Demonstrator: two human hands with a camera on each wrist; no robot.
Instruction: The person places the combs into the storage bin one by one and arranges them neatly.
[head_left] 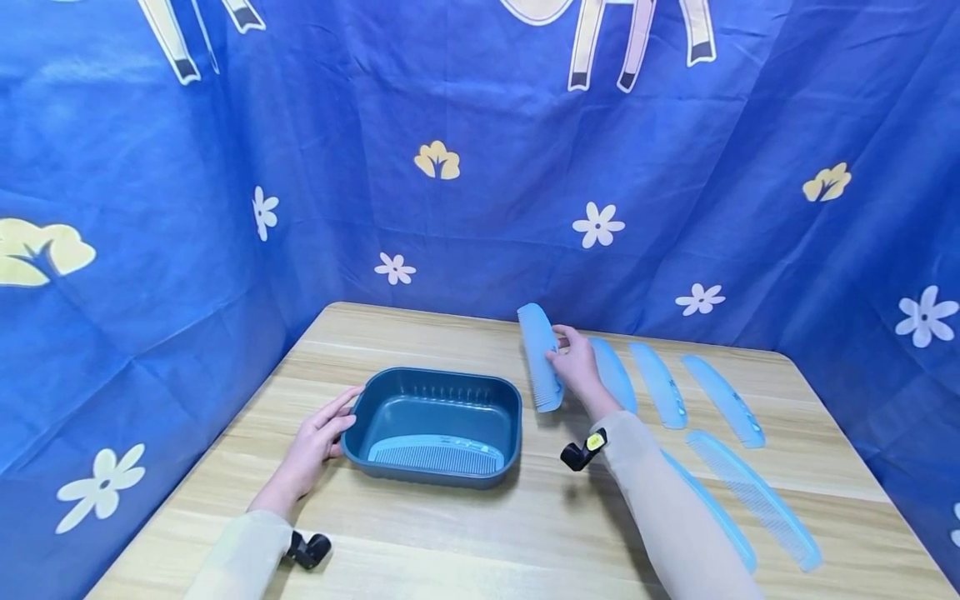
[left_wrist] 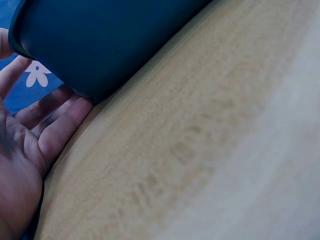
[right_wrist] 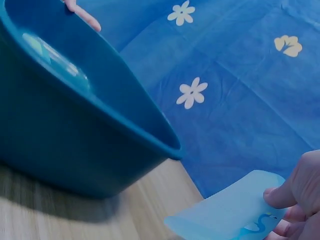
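My right hand (head_left: 579,367) pinches a blue comb (head_left: 536,358) along one long edge, thumb against its face; the comb stands tilted, apparently clear of the desk (head_left: 450,550), to the right of the basin (head_left: 431,415). My left hand (head_left: 311,442) is relaxed, fingers loosely spread against the basin's left end. Recommended handling: pinch firmly but without flexing the comb — it looks thin and could bend. Lift the lower end well above the rim before crossing it. Align with the first comb (head_left: 435,454), lying lengthwise along the near wall. Brace the basin lightly — hard pressure could slide it sideways.
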